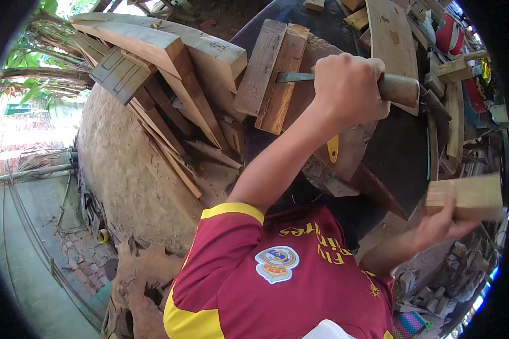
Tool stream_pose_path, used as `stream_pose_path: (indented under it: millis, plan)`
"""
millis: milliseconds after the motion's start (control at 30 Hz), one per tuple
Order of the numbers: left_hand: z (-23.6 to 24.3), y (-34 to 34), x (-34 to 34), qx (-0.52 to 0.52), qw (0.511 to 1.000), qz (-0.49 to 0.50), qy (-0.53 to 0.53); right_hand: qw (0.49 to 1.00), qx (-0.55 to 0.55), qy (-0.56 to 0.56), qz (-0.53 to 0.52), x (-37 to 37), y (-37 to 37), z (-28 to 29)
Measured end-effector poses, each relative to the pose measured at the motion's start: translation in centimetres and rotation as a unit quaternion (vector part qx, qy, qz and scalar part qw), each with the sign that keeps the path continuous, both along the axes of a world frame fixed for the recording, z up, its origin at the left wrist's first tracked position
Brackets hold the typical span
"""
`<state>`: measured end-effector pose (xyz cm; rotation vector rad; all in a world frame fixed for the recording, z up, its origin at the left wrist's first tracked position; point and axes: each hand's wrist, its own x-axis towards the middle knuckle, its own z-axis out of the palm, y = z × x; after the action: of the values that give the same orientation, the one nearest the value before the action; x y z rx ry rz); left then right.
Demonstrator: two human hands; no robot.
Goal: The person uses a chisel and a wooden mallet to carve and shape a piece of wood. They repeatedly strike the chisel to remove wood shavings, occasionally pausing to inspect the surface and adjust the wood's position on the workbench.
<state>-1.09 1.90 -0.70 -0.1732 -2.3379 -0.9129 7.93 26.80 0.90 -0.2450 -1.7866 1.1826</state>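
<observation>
My left hand (349,87) is wrapped round a chisel (400,90) with a thick wooden handle. Its flat metal blade points left, and the tip reaches a narrow brown wood strip (283,85). Against that strip lies a paler board (261,68) with dark marks. Off to the right, my right hand (444,225) grips a rectangular wooden block (465,196), slightly blurred and raised apart from the chisel handle. A yellow-handled tool (333,148) lies partly hidden below my left forearm.
Long thick timbers (169,51) with cut joints lean at the left, above a dirt mound (119,152). A wide plank (393,51) rests at the far right of the dark work surface (404,164). Wood offcuts (452,70) crowd the right side. A knotty wood slab (144,277) stands lower left.
</observation>
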Motion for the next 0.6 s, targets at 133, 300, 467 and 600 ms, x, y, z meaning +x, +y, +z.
stream_pose_path:
  millis: [133, 300, 467, 600]
  plan:
    - [-0.2, 0.1, 0.2, -0.009, 1.000, 0.007, -0.004, 0.968, 0.246, -0.027, -0.043, -0.8, -4.3, -3.6]
    - [-0.1, -0.4, 0.1, -0.005, 1.000, 0.020, -0.007, 0.940, 0.315, -0.117, 0.059, -1.6, 0.5, -1.4]
    - [0.1, 0.1, -0.3, -0.007, 1.000, 0.008, 0.000, 0.997, -0.040, 0.056, -0.030, -1.9, -2.0, 2.2]
    - [-0.5, -0.1, 0.6, -0.006, 1.000, 0.003, -0.017, 0.926, 0.333, -0.142, 0.105, 0.0, -3.7, -2.4]
